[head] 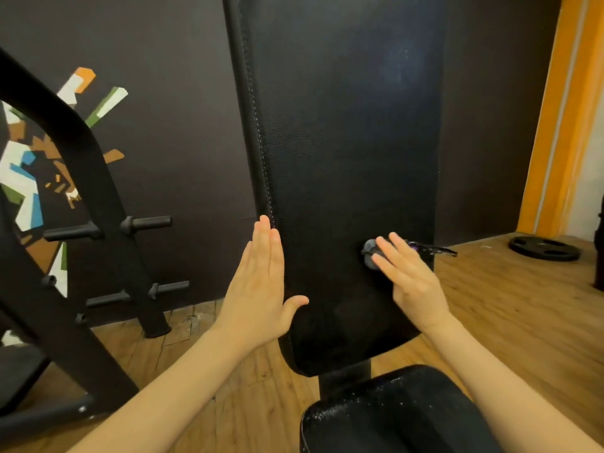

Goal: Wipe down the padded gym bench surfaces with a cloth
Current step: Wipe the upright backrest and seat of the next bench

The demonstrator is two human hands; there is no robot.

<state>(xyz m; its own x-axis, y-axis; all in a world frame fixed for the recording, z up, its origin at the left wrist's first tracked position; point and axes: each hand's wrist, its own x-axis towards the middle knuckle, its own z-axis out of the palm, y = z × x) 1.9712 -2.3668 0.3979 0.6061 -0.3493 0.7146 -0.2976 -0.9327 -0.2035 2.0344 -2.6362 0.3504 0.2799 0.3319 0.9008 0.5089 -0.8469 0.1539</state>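
Note:
An upright black padded backrest (pixel 343 142) fills the middle of the view, with white stitching down its left edge. Below it, the black seat pad (pixel 389 413) glistens with droplets. My left hand (pixel 258 286) lies flat against the backrest's lower left edge, fingers straight and together, thumb on the front face. My right hand (pixel 411 276) presses a dark grey cloth (pixel 371 253) against the lower right of the backrest; a dark end of the cloth sticks out to the right past the pad's edge.
A black steel rack (pixel 81 191) with horizontal pegs (pixel 147 222) stands at the left before a dark wall with a colourful mural. A black weight plate (pixel 544 250) lies on the wooden floor at the right. An orange wall strip (pixel 562 119) rises at the far right.

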